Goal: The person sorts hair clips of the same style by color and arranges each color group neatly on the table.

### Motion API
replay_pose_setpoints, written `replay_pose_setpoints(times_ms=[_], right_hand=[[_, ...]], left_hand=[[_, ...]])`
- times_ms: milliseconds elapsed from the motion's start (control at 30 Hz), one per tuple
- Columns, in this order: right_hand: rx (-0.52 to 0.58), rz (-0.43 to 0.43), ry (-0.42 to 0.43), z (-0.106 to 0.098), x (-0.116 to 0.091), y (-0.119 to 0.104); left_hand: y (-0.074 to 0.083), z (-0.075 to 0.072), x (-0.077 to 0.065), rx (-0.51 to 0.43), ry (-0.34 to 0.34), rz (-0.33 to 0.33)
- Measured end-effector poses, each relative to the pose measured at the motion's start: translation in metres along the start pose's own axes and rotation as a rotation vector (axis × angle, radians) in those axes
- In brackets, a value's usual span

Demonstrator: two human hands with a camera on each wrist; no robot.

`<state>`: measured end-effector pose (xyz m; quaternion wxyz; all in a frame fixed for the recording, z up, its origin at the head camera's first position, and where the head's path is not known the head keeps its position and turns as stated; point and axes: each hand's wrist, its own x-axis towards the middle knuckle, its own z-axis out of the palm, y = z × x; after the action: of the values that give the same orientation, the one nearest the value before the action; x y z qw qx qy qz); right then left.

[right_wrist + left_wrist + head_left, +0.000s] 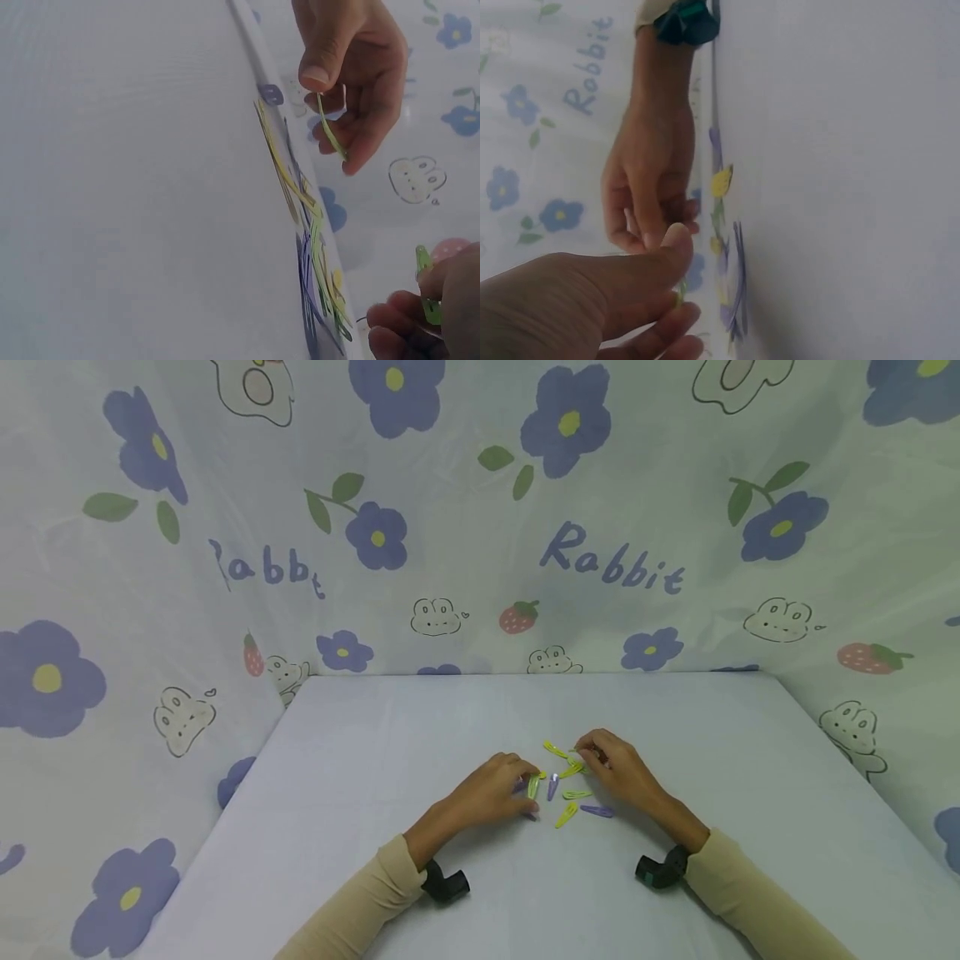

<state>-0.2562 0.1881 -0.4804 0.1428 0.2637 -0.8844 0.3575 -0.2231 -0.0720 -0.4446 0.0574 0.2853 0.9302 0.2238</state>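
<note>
My left hand pinches a light green hair clip between thumb and fingers, held above the table. To the right, my right hand grips another green hair clip, which its fingers partly cover. Loose snap clips lie between and around the hands: a purple clip, a second purple clip, a green clip, a yellow clip and a farther yellow clip. Some clips overlap near the right fingertips. Something purple beside the left fingers is mostly hidden.
A white cloth covers the table. Behind it and along both sides hangs a printed curtain with flowers, rabbits and strawberries. Each wrist wears a black camera; the left camera sits close above the tabletop.
</note>
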Motion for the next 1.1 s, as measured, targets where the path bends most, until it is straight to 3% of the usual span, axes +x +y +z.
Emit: replay_pose_setpoints(times_ms=[200,467,767,1100], right_hand=[[0.059,-0.022,0.043,0.000,0.003,0.000],[0.142,0.020,0.074,-0.002,0.003,-0.004],[0.270,-0.026,0.102,-0.002,0.005,-0.005],[0.312,0.098,0.084,0.000,0.009,-0.012]], left_hand=[[-0.009,-0.009,-0.006,-0.026,0.030,-0.019],[-0.034,-0.016,-0.018,-0.089,0.050,-0.058],[-0.063,-0.028,-0.030,-0.132,0.115,-0.129],[-0.089,-0.038,-0.035,-0.149,0.192,-0.190]])
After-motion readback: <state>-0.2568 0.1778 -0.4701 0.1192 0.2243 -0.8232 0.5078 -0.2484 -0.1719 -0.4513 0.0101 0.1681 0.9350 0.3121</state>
